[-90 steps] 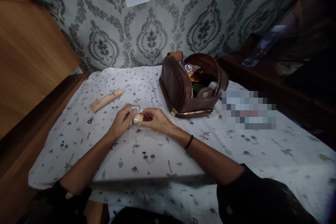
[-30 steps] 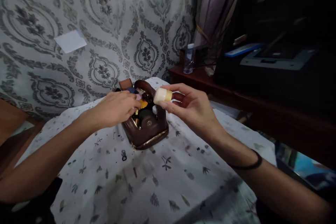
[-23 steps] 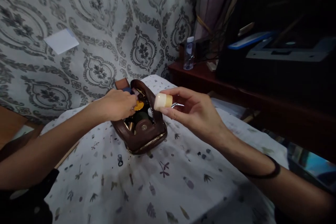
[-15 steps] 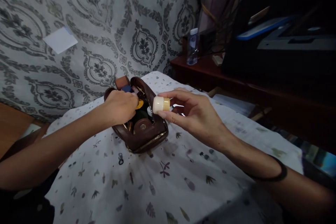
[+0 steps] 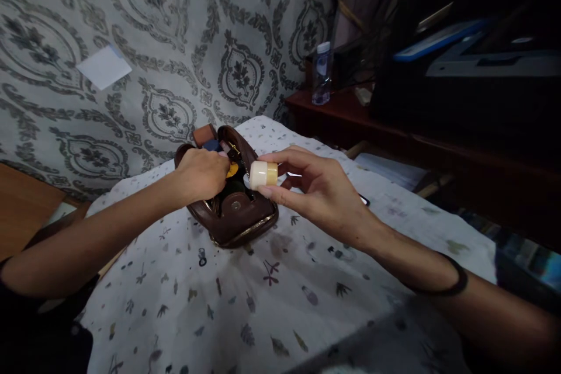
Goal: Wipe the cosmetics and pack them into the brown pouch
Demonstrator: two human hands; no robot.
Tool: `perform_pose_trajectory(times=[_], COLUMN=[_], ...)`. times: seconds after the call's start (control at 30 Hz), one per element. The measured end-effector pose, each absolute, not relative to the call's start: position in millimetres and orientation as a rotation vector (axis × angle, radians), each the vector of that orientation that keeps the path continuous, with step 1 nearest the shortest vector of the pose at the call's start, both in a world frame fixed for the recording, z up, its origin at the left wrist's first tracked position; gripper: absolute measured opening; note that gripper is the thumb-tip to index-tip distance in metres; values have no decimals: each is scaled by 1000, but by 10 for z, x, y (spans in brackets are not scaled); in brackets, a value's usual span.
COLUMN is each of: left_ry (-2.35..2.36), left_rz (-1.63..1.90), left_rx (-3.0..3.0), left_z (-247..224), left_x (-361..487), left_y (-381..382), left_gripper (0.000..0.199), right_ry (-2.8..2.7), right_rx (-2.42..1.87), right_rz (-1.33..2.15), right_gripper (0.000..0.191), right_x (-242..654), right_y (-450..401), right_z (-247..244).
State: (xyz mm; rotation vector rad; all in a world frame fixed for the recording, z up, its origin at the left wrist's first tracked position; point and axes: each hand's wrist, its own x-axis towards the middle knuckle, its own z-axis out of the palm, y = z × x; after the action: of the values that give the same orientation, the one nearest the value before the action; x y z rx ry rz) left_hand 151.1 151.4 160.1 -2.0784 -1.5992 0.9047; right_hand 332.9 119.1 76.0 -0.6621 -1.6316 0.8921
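A small cream jar with a pale body and a yellowish lid is pinched between the thumb and fingers of my right hand. It is held on its side above the right edge of a brown leather bag. The bag lies unzipped, and dark items, a blue item and a round yellow item show inside. My left hand is curled over the bag's left side, close to the yellow item. Its fingertips are hidden, so what they grip cannot be made out.
The bag rests on a white cloth printed with plants. A clear bottle with a white cap stands on a dark red desk at the right. Behind is a patterned wall with a white paper on it.
The cream jar and my right hand have shifted slightly left, over the bag's edge. The left hand stays at the bag. The whole view has moved a little.
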Motion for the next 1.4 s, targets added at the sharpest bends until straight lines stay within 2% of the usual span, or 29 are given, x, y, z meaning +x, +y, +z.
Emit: perform_pose_trajectory(times=[0.63,1.2,1.3,1.4], left_ry=[-1809,-1622,-1607,-1619], left_rz=[846,947,1058,1112], left_rx=[-2044,-2257,-2253,-2235], left_z=[1694,1888,1864,1809], left_x=[1571,1432,1529,1621], left_y=[1470,1366,1321,1275], left_gripper=[43,35,42,56], right_ry=[-1631,-1651,-1665,-1662], right_rx=[-622,-639,-643,-640], right_rz=[879,881,876,881], right_gripper=[29,30,29,29], right_x=[3414,3379,3354,3347], right_y=[1068,1071,1062,1057], right_z=[829,822,839,844])
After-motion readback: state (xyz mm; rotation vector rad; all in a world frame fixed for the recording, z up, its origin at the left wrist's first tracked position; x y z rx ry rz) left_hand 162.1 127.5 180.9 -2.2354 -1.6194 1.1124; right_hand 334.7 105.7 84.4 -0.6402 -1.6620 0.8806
